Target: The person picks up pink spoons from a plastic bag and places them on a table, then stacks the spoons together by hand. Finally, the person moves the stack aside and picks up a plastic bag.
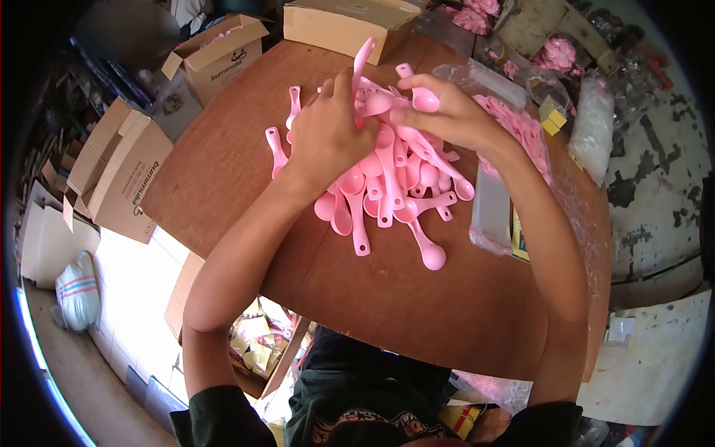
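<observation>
A heap of pink plastic measuring spoons (387, 160) lies on the brown wooden table (335, 283). My left hand (331, 130) is at the heap's left side, its fingers closed round a spoon whose handle (364, 58) sticks up above the knuckles. Opposite it, at the upper right of the heap, my right hand (447, 112) has a pink spoon (425, 100) between thumb and fingers. More spoons lie right beneath both hands, and my left fingertips are partly hidden. One spoon (432, 255) rests at the front edge of the heap.
A cardboard box (346, 30) stands on the table's far edge. Open cartons (123, 175) are on the floor to the left. Pink pieces in clear plastic (518, 134) and a clear bag (491, 205) lie at the right. Below the table, a box holds yellow packets (257, 339).
</observation>
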A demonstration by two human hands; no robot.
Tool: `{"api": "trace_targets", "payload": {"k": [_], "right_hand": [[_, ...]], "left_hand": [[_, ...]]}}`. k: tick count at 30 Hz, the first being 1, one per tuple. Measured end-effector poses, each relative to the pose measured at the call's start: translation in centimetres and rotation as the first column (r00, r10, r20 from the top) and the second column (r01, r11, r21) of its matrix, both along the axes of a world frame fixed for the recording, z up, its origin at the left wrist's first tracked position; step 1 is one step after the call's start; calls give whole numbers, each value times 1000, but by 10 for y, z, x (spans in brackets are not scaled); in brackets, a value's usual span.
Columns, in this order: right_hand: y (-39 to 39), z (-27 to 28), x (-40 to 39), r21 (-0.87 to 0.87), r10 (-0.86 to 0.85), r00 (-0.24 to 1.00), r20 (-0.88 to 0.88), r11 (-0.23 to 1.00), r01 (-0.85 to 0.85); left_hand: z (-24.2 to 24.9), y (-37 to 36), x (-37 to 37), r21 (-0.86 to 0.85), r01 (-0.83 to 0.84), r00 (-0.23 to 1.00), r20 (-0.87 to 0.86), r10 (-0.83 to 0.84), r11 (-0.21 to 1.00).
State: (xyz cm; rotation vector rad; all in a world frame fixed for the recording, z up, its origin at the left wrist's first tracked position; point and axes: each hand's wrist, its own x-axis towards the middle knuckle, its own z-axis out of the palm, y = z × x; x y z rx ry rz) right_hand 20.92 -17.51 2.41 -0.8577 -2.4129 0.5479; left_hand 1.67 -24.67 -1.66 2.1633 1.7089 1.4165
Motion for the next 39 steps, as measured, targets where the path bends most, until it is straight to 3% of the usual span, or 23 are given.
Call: {"api": "trace_targets", "payload": {"k": [2,4,6,8,9,10,11,12,13,14,16,18,19,22,24,28,30,32,34,38,39], "right_hand": [[-9,13,1,-265,-229,972,-55,942,207],[-8,20,13,-287,-213,971,-105,942,176],[-12,22,25,-295,-306,926,-220,926,236],[-31,29,24,-268,-295,924,-242,936,229],[-41,31,22,-274,-182,930,-320,957,94],[-52,31,20,-265,-73,915,-397,964,-38],[-64,31,20,-353,-53,919,-391,931,-96],[-76,29,17,-426,-32,917,-397,892,-154],[-86,22,13,-401,-22,905,-425,901,-166],[-94,16,9,-375,-10,892,-452,910,-180],[-103,13,7,-364,-25,894,-447,918,-156],[-91,28,20,-362,36,926,-375,914,-182],[-73,33,34,-309,-44,962,-269,950,-43],[18,23,96,51,-246,967,-69,967,250],[72,8,142,97,-471,876,106,881,463],[108,-26,159,16,-496,822,280,858,513],[120,-45,154,151,-446,843,302,895,420],[137,-60,148,216,-518,791,326,855,472],[134,-58,124,242,-609,593,526,776,583],[142,-63,113,159,-577,670,467,800,578],[140,-68,112,236,-606,661,443,790,566]], "left_hand": [[-5,3,0,3,-147,978,-146,146,989],[-3,1,0,-21,-163,974,-165,157,986],[-3,0,0,-48,-179,969,-182,168,983],[-6,2,1,259,-132,967,-178,182,957],[-2,-1,4,258,-125,968,-178,175,958],[5,-8,8,159,95,994,39,-102,983],[11,-16,14,110,332,896,275,-349,937],[15,-22,21,113,348,889,277,-366,931],[17,-30,28,72,552,645,594,-481,831],[17,-35,35,109,724,309,832,-461,681],[14,-39,36,80,767,230,893,-388,637],[9,-40,36,184,775,25,947,-320,604],[7,-38,35,228,749,-66,960,-272,622],[13,-32,31,300,712,-101,938,-331,634],[18,-32,32,261,668,-44,948,-314,697],[15,-30,28,129,620,35,981,-191,774],[14,-32,27,158,675,3,976,-217,721],[15,-33,29,164,670,15,972,-234,724],[18,-35,30,164,663,30,969,-245,730],[15,-32,31,177,665,20,967,-255,726],[12,-31,31,162,662,38,968,-249,732]]}}
